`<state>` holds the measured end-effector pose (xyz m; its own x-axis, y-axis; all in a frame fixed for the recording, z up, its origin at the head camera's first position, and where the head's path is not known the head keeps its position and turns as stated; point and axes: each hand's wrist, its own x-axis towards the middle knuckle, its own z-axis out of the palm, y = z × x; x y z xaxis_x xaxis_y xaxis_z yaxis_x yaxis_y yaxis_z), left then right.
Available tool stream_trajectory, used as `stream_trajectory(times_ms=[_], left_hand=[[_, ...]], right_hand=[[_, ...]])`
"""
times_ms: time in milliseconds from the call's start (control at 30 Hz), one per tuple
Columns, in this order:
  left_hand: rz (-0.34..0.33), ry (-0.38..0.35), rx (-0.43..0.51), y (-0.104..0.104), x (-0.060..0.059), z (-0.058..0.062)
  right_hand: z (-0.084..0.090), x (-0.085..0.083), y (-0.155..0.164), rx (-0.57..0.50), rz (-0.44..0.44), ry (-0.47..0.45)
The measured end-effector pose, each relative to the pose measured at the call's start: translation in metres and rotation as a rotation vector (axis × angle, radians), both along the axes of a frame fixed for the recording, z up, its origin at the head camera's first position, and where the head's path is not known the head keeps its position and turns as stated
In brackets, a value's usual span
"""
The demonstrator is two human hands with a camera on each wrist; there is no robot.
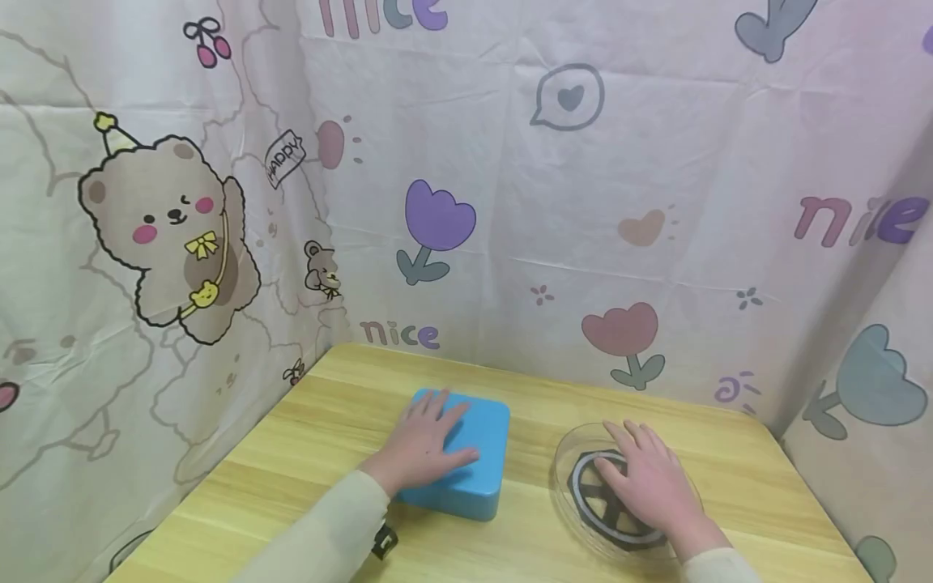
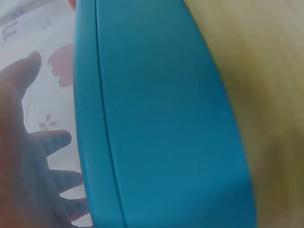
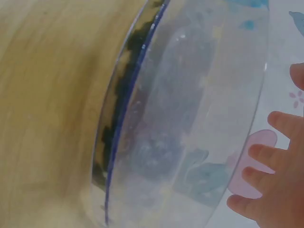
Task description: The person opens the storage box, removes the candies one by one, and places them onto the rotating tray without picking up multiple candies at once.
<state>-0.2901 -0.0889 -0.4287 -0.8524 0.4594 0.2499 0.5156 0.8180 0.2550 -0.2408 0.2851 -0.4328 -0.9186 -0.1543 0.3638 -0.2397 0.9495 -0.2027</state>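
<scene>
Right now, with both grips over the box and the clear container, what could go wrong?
1. The left grip spreads over the blue box, not curled round its sides; lifting from here might slip.
2. A seam runs along the box's side; if it marks a lid, pulling from the top might open it.
3. The right grip is open over the clear container; its see-through edge could be misjudged and knocked.

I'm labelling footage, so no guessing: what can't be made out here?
- Inside the blue box: hidden by its top and sides, head view.
- Dark wheel shape: partly covered by the right hand, head view.
- Black object: partly hidden by the left sleeve, too small to identify, head view.
- Clear container: cut off at top and bottom, right wrist view.
</scene>
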Motion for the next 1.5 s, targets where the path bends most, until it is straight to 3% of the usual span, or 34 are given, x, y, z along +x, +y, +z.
stream_trajectory(times_ms=[533, 1100, 1333, 1500], left_hand=[[0.081, -0.09, 0.061, -0.045, 0.024, -0.018], [0.091, -0.271, 0.27, -0.065, 0.015, -0.038], [0.075, -0.333, 0.374, -0.069, 0.013, -0.038], [0.065, -0.365, 0.379, -0.076, 0.013, -0.04]], right_hand=[[-0.007, 0.011, 0.002, -0.004, -0.002, 0.016], [-0.016, 0.013, 0.006, -0.009, 0.02, 0.005], [-0.017, 0.011, 0.005, -0.013, 0.031, 0.012], [-0.016, 0.011, 0.0, -0.041, 0.049, 0.014]])
